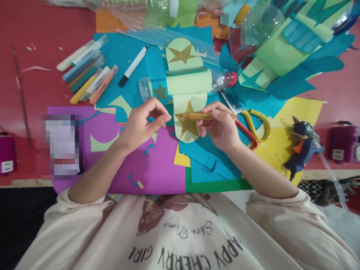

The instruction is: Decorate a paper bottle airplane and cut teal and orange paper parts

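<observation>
My right hand (221, 125) is closed round a slim orange-yellow marker (204, 116). The marker lies level, its tip to the left, over a brown star (189, 125) on a pale green rounded paper flap. Left of that tip, my left hand (146, 122) has thumb and fingers drawn together; anything between them is hidden. Just beyond both hands a clear plastic bottle (218, 81) with a red cap (232, 79) lies on its side. Pale green paper (189, 82) wraps its middle, and a blue paper strip (155, 63) with a small star crosses its left part.
Several markers (84, 75) lie at left, with a black-and-white marker (132, 66) nearer the bottle. Scissors (257, 125) with red and yellow handles sit right of my right hand. A glue gun (303, 146) rests on yellow paper. A pixelated phone-shaped object (63, 146) lies on purple paper (157, 172).
</observation>
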Demonstrator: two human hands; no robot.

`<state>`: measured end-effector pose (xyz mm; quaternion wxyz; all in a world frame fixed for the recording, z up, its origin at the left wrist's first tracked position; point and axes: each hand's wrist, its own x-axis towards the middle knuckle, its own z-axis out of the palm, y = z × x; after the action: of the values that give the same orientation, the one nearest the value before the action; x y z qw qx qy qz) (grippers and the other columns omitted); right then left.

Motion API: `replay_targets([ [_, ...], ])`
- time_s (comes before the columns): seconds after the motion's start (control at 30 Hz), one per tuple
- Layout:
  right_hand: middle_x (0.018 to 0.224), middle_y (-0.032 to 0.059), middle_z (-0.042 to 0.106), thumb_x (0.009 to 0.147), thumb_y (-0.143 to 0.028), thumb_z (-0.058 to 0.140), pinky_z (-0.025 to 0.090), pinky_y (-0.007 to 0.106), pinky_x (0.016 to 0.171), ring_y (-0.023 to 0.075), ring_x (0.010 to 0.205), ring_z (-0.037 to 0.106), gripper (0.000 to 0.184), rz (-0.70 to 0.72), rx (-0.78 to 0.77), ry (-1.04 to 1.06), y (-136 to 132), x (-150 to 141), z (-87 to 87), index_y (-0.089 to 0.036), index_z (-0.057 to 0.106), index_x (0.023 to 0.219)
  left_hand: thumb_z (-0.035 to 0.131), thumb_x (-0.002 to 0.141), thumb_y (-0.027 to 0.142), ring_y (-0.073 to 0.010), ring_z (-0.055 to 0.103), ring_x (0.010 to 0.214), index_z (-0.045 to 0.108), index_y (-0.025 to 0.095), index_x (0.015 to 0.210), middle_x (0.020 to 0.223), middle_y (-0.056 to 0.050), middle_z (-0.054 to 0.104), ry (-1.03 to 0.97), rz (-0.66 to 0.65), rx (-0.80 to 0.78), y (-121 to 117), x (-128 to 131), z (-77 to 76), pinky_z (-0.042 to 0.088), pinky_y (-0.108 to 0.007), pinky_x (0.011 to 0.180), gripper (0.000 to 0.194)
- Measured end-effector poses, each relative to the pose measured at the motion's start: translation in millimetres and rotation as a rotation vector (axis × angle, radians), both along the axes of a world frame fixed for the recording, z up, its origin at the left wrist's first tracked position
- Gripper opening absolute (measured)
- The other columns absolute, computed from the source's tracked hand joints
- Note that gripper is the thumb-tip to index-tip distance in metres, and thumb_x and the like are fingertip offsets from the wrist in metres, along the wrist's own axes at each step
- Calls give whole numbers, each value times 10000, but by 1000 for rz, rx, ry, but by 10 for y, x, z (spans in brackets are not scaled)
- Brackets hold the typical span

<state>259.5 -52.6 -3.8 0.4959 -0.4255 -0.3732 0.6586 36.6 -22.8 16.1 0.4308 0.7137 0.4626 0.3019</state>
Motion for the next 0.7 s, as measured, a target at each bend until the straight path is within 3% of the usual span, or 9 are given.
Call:
replay_targets([
  [0.07, 592, -39, 672, 719, -559, 733, 474, 225, 386, 91, 381, 545, 377, 3, -6, 28, -6, -7, -8, -224, 567, 762, 691, 817, 588, -107, 603, 567, 578, 205, 771, 682, 15, 635, -187, 55, -17, -47, 70, -116, 464, -215, 531, 402],
  [0.2, 603, -34, 690, 736, -513, 742, 458, 208, 376, 87, 385, 558, 343, 18, 5, 45, -37, -44, -7, -212, 581, 772, 753, 783, 559, -94, 605, 566, 607, 193, 766, 658, 13, 633, -312, 42, -71, -136, 123, -232, 447, -196, 504, 394],
  [0.33, 597, -28, 701, 722, -498, 764, 470, 211, 369, 97, 387, 579, 342, 46, -2, 15, -66, -73, 6, -198, 606, 763, 749, 775, 580, -98, 591, 564, 625, 195, 766, 675, 4, 649, -292, 54, -71, -171, 117, -248, 428, -204, 487, 405],
  [0.7, 667, -10, 757, 680, -472, 837, 518, 200, 374, 102, 372, 620, 377, 168, -19, -14, -118, -95, 46, -184, 621, 792, 649, 869, 566, -108, 566, 590, 618, 209, 750, 680, -2, 649, -209, 27, 172, -226, 116, -238, 450, -226, 544, 377],
])
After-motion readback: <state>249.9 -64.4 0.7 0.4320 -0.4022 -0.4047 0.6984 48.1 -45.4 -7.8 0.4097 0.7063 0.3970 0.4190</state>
